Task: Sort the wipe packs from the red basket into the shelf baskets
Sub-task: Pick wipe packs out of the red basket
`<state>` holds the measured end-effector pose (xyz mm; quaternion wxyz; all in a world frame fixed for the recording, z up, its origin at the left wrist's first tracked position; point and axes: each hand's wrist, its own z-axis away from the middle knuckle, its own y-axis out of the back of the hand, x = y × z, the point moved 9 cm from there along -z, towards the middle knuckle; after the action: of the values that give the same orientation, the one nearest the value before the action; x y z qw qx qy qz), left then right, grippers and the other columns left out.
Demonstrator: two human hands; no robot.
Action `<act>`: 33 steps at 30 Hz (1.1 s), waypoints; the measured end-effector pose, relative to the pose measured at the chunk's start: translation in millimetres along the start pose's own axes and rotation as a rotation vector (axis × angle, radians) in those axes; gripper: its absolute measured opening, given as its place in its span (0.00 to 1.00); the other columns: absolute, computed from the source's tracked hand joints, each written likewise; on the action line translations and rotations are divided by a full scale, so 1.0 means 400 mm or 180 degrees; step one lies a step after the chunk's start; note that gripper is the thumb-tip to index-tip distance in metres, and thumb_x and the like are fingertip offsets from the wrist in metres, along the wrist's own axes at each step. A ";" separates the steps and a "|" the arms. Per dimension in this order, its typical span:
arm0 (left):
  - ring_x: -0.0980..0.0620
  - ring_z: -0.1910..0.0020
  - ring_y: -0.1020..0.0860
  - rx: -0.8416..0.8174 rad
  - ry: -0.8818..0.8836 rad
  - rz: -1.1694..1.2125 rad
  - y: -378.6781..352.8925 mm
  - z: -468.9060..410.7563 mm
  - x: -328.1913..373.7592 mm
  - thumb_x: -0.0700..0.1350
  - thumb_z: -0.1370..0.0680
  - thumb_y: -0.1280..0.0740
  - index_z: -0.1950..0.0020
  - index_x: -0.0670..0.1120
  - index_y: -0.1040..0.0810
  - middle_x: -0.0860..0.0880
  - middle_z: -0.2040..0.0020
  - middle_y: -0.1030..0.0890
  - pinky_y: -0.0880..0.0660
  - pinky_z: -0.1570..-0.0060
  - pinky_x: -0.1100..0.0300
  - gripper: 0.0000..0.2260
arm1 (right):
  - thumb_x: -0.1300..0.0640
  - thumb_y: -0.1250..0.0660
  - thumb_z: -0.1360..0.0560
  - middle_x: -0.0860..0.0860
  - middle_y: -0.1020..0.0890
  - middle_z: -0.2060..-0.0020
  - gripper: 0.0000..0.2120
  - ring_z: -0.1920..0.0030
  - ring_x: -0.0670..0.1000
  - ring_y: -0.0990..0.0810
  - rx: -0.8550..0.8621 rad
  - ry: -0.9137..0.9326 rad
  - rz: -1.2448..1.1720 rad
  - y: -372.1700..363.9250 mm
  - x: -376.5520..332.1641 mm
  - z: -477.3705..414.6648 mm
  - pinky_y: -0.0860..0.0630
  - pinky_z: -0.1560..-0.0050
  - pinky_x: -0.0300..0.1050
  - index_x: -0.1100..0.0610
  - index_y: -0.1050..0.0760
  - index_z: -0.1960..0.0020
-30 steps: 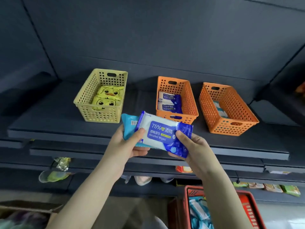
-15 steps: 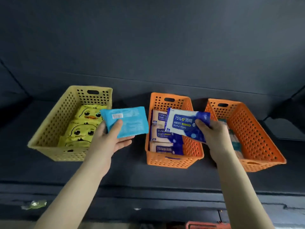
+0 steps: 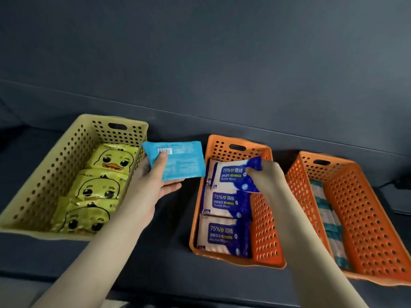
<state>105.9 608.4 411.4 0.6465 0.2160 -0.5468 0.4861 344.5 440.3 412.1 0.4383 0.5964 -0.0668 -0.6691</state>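
Blue pack [image 3: 233, 174] goes in flat

Your right hand [image 3: 264, 176] pinches it by one crinkly corner, over the far end of the mid basket [image 3: 264, 221], where two like packs [image 3: 222, 234] lie flat. Lower it level, label up, then let go. Your left hand [image 3: 153, 187] grips the teal pack [image 3: 180, 161], soft glossy film, beside the yellow basket [image 3: 55, 174]. The baskets are stiff perforated plastic.
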 end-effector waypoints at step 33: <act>0.49 0.55 0.15 -0.1858 -0.0228 -0.0924 -0.105 0.071 0.067 0.64 0.26 0.35 0.44 0.55 0.24 0.51 0.50 0.16 0.19 0.58 0.52 0.17 | 0.42 0.39 0.22 0.60 0.14 0.58 0.17 0.63 0.54 0.17 -0.0625 -0.0290 -0.2283 -0.056 -0.151 0.326 0.18 0.57 0.49 0.53 0.25 0.42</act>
<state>126.1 577.6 455.2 0.7240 0.1142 -0.6491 0.2037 215.5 437.8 479.5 0.2277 0.5066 0.1914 -0.8092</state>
